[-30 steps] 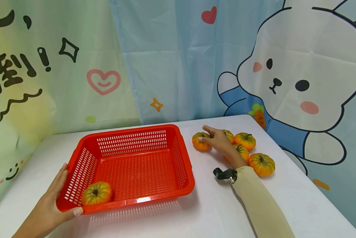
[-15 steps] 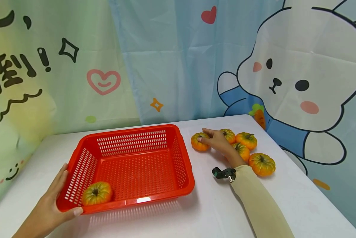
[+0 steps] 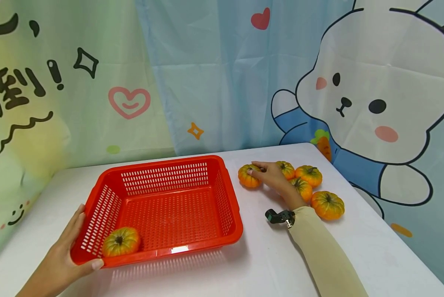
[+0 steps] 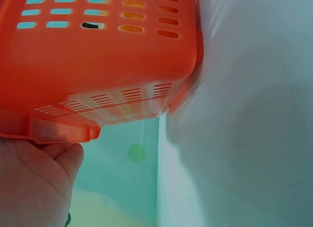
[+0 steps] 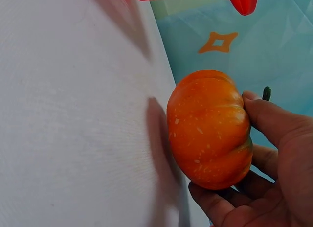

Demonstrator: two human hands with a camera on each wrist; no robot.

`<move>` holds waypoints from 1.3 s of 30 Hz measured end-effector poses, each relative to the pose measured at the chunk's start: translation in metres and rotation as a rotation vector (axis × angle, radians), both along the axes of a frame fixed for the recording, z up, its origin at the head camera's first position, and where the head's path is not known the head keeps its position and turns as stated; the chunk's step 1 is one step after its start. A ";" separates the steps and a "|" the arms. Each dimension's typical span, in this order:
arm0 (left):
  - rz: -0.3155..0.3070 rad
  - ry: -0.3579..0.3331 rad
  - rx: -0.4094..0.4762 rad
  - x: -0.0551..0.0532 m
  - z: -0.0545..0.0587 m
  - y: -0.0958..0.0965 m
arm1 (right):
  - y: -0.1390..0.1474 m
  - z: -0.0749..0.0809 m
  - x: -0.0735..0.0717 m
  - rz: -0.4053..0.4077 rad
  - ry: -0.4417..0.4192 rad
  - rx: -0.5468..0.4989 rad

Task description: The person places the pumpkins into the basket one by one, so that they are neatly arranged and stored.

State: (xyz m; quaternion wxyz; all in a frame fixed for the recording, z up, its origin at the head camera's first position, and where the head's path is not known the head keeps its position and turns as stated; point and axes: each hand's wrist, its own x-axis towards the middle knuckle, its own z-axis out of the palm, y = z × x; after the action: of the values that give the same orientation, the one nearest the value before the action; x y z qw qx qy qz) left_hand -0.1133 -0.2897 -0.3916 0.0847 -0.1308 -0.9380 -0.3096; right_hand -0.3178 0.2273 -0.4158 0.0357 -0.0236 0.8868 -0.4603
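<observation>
My left hand (image 3: 60, 251) grips the near left corner of a red plastic basket (image 3: 181, 246), thumb on the front rim and fingers along the left side. From below, the left wrist view shows the fingers curled under the rim. One small orange-and-green pumpkin (image 3: 121, 241) lies inside that corner. Right of the basket, my right hand (image 3: 272, 177) holds another pumpkin (image 3: 246, 176). In the right wrist view this pumpkin (image 5: 208, 131) sits between the thumb beside its stem and the fingers at its lower side, with its shadow close by on the white cloth.
Several more pumpkins (image 3: 327, 205) are grouped around the right wrist and forearm, some partly hidden by it. A black wrist camera (image 3: 279, 216) sticks out from the right sleeve. Behind the white table (image 3: 266, 264) hangs a printed curtain (image 3: 211, 82).
My right hand has settled closer around the pumpkin, which shifted slightly left. The pumpkins behind the wrist have edged slightly right. My left hand and the basket have stayed put.
</observation>
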 end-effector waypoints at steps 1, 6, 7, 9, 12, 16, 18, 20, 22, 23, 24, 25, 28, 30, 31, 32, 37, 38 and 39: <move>0.004 -0.003 -0.007 0.000 0.000 0.000 | 0.000 0.000 0.000 0.001 0.010 -0.006; 0.008 -0.003 -0.019 -0.001 0.001 0.000 | 0.000 0.003 0.000 -0.008 0.009 -0.017; 0.008 -0.002 -0.021 -0.001 0.001 0.000 | 0.000 0.004 0.000 -0.010 0.004 -0.012; 0.006 -0.001 -0.019 -0.001 0.001 0.000 | 0.000 0.006 0.000 -0.009 0.008 -0.010; 0.003 0.003 -0.017 -0.001 0.001 0.000 | 0.000 0.009 0.000 0.006 0.047 -0.002; -0.004 0.011 -0.010 -0.001 0.000 -0.001 | 0.001 0.013 -0.003 0.025 0.085 -0.002; -0.004 0.011 -0.011 -0.001 0.000 -0.001 | 0.001 0.015 -0.003 0.027 0.083 -0.002; -0.005 0.010 -0.015 -0.002 0.000 -0.001 | 0.002 0.018 -0.003 0.025 0.079 0.000; -0.007 0.007 -0.018 -0.002 0.001 -0.001 | 0.002 0.020 -0.003 0.024 0.078 0.004; -0.009 0.008 -0.018 -0.002 0.001 -0.001 | 0.002 0.021 -0.003 0.025 0.078 0.011; -0.009 0.007 -0.020 -0.003 0.001 0.000 | 0.002 0.022 -0.002 0.026 0.079 0.013; -0.013 0.008 -0.019 -0.003 0.001 0.000 | 0.002 0.023 -0.002 0.028 0.080 0.017; -0.018 0.008 -0.015 -0.003 0.002 0.000 | 0.001 0.026 -0.001 0.031 0.079 0.007; -0.017 0.006 -0.013 -0.002 0.002 -0.001 | -0.001 0.028 0.000 0.035 0.084 -0.001; -0.018 0.004 -0.011 -0.002 0.002 -0.001 | -0.001 0.029 0.000 0.038 0.089 -0.006; -0.016 0.000 -0.011 -0.002 0.002 -0.001 | -0.002 0.030 0.000 0.043 0.097 -0.015; -0.015 -0.012 -0.008 -0.002 0.002 -0.001 | -0.004 0.034 0.001 0.080 0.130 -0.077; -0.015 -0.013 -0.006 -0.002 0.002 -0.001 | -0.005 0.036 0.001 0.086 0.130 -0.090; -0.016 -0.010 -0.008 -0.002 0.002 -0.001 | -0.007 0.038 0.001 0.088 0.126 -0.105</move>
State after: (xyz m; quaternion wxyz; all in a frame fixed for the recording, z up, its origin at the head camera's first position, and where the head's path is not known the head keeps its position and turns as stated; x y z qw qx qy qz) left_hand -0.1149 -0.2911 -0.3896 0.0772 -0.1371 -0.9386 -0.3071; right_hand -0.3163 0.2206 -0.3776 -0.0012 -0.0934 0.8599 -0.5018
